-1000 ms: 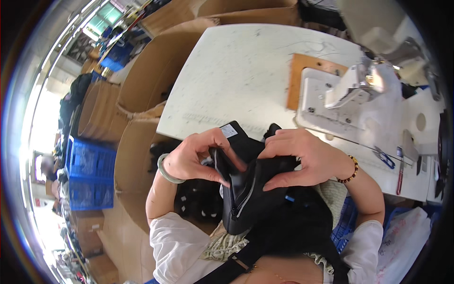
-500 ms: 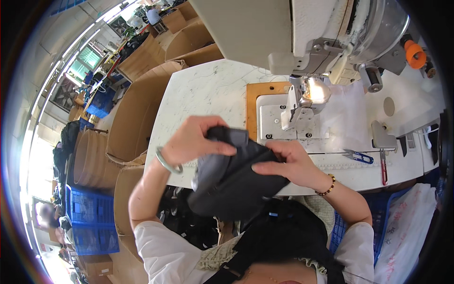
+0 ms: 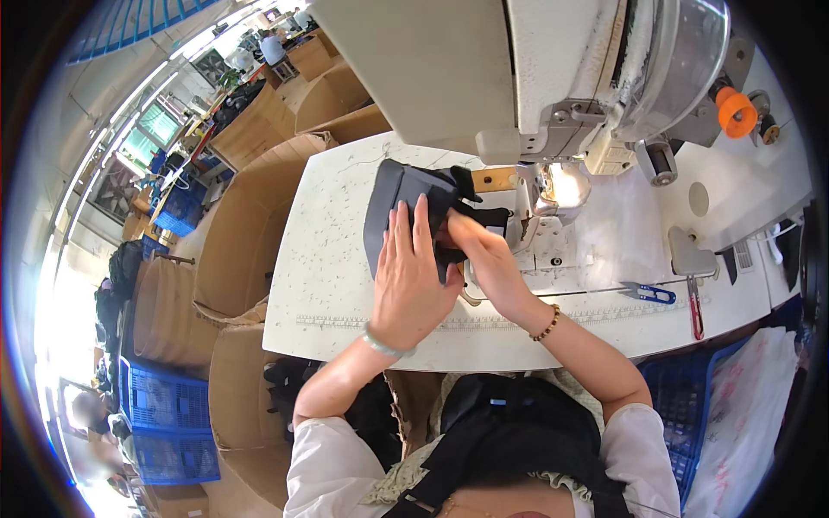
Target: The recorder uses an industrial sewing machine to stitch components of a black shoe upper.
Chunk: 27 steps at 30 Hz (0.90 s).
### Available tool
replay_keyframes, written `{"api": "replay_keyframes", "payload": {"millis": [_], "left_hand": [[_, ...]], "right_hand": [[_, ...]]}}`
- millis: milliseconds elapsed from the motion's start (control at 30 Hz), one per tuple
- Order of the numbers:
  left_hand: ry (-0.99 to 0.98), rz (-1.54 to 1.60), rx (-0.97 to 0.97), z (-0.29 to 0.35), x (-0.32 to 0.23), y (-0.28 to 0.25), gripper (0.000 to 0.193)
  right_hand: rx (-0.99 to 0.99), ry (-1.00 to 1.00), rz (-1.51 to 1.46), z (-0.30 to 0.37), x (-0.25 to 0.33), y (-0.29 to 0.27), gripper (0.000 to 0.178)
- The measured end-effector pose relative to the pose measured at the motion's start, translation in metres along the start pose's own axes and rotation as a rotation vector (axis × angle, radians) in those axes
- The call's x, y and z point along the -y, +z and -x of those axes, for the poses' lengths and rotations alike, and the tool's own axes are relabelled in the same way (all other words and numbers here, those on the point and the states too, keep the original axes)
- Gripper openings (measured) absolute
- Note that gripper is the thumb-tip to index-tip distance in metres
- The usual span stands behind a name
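Observation:
A black sewn fabric piece (image 3: 385,214), shaped like a small pouch or panel, lies on the white sewing table left of the needle area. My left hand (image 3: 410,289) rests flat on it, fingers stretched out along its surface. At the piece's right edge my right hand (image 3: 488,259) has its fingers closed on the fabric; the fingertips are partly hidden. Black straps or flaps (image 3: 490,218) stick out toward the sewing machine's presser foot area (image 3: 528,203). The lit sewing machine (image 3: 566,86) stands just beyond my right hand.
Blue thread snips (image 3: 649,293) and a red-handled tool (image 3: 695,309) lie on the table's right side. A ruler strip (image 3: 345,322) runs along the front. Large cardboard boxes (image 3: 246,207) and blue crates (image 3: 168,397) stand left; another blue crate (image 3: 682,384) sits lower right.
The black piece has moved from above my lap up and forward onto the table. My left hand has gone from gripping its edge to lying flat on it; my right hand has shifted left.

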<state>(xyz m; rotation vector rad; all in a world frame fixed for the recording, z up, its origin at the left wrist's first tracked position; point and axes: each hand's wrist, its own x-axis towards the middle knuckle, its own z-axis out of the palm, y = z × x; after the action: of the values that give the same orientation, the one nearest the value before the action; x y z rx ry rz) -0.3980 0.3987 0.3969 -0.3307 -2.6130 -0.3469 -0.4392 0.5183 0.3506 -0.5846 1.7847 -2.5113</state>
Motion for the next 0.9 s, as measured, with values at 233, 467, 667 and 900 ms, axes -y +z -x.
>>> {"api": "replay_keyframes", "payload": {"millis": [233, 467, 667, 900], "left_hand": [[0.044, 0.046, -0.314, -0.033, 0.013, 0.036, 0.039], [0.15, -0.043, -0.191, -0.09, 0.013, 0.049, 0.014], [0.358, -0.127, -0.363, -0.105, 0.007, 0.065, 0.006], [0.448, 0.257, -0.408, -0.098, 0.018, 0.068, 0.004]], "right_hand": [[-0.426, -0.424, 0.531, 0.053, 0.034, -0.081, 0.022], [-0.127, 0.096, 0.262, -0.048, 0.053, -0.152, 0.039], [-0.095, -0.098, 0.518, -0.082, 0.046, -0.142, 0.028], [-0.201, -0.009, 1.136, -0.053, 0.068, -0.142, 0.019]]}}
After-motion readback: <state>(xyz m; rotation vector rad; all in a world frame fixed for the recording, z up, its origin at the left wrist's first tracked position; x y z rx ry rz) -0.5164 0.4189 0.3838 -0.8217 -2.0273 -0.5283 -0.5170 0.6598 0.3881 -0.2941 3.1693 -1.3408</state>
